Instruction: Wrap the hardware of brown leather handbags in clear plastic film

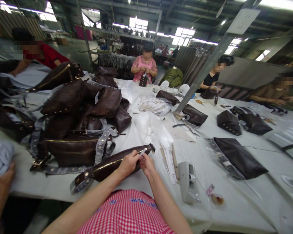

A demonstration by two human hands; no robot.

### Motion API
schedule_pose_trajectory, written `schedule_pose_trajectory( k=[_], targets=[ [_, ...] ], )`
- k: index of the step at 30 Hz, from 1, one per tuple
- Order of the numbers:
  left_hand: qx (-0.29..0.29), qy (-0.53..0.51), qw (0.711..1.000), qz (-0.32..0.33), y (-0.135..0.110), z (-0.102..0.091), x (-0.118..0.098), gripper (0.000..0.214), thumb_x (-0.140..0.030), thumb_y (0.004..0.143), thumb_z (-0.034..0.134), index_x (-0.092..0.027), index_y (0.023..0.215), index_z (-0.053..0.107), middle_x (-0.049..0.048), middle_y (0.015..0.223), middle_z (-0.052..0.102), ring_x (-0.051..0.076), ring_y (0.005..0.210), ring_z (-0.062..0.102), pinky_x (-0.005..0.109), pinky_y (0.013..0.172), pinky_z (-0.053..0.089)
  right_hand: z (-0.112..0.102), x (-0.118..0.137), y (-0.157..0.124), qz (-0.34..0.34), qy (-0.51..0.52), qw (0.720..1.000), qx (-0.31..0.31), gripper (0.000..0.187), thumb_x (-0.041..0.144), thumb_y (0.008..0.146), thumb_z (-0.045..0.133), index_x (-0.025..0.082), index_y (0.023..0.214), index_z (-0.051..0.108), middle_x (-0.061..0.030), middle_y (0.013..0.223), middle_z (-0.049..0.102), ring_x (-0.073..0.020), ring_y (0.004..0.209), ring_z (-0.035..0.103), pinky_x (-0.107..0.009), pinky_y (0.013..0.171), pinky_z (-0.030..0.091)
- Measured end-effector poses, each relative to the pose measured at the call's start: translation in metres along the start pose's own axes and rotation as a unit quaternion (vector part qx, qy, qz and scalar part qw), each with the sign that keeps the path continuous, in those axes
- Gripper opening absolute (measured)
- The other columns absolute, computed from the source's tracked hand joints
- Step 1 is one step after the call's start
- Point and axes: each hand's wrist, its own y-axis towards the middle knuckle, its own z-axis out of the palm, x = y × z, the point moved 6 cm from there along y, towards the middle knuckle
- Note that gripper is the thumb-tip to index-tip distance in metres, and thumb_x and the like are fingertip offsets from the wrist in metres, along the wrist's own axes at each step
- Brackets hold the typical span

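A dark brown leather bag (107, 165) with a gold zip lies at the near edge of the white table (234, 201), right in front of me. My left hand (128, 163) rests on its top edge, fingers pinched at the zip. My right hand (146, 163) is pinched too, close beside the left, on a small light piece at the zip end; I cannot make out what it is. The bag's strap end with a buckle (84, 179) points left, wrapped in clear film.
A heap of brown bags (73, 120) fills the left of the table. A grey tape dispenser (188, 182) stands right of my hands, paper slips (168, 152) beside it. Flat bags (236, 157) lie right. Several people work around the table; another person's hand (0, 185) is at left.
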Motion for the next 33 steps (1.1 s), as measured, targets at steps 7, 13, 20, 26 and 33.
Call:
schedule_pose_trajectory(
  k=[7,13,20,26,33],
  targets=[
    [-0.025,-0.148,0.986,-0.074,-0.002,-0.004,0.008,0.02,-0.007,0.08,0.042,-0.017,0.082,0.059,0.0071,0.093,0.055,0.017,0.083,0.054,0.03,0.08,0.047,-0.001,0.001,-0.003,-0.003,0.001,1.0,0.018,0.016,0.024,0.059,0.071,0.015,0.068,0.061,0.0003,0.055,0.063,-0.0089,0.049,0.057,-0.017,0.042,0.035],
    [0.03,-0.379,0.871,-0.311,-0.011,0.013,0.031,0.024,-0.031,0.077,0.056,-0.015,0.061,0.06,0.0037,0.064,0.06,0.015,0.064,0.059,0.027,0.067,0.051,-0.006,0.0,0.001,-0.008,-0.006,0.999,0.036,0.019,0.026,0.06,0.072,0.013,0.073,0.066,-0.0021,0.061,0.067,-0.0084,0.049,0.056,-0.016,0.041,0.032],
    [0.038,-0.45,0.783,-0.429,-0.012,0.02,0.045,0.04,-0.054,0.084,0.049,-0.015,0.076,0.054,0.0072,0.076,0.068,0.016,0.065,0.068,0.027,0.061,0.056,-0.009,-0.002,0.006,-0.013,-0.012,0.999,0.045,0.02,0.026,0.058,0.073,0.016,0.072,0.063,0.0007,0.058,0.065,-0.009,0.05,0.056,-0.016,0.042,0.033],
    [0.117,-0.449,0.764,-0.448,-0.007,0.032,0.036,0.041,-0.05,0.069,0.071,-0.011,0.077,0.061,0.0089,0.066,0.07,0.018,0.055,0.067,0.025,0.049,0.053,-0.008,-0.002,0.005,-0.017,-0.025,0.998,0.056,0.021,0.026,0.056,0.074,0.016,0.068,0.06,0.0043,0.05,0.058,-0.0075,0.046,0.051,-0.017,0.041,0.032],
    [0.092,-0.397,0.807,-0.427,-0.003,0.034,0.033,0.028,-0.04,0.072,0.068,-0.015,0.07,0.055,0.0013,0.053,0.064,0.011,0.042,0.059,0.018,0.041,0.044,-0.004,0.007,0.003,0.001,-0.032,0.995,0.09,0.039,0.051,0.067,0.069,0.014,0.076,0.066,-0.0049,0.068,0.068,-0.0104,0.05,0.055,-0.019,0.042,0.034]
  ],
)
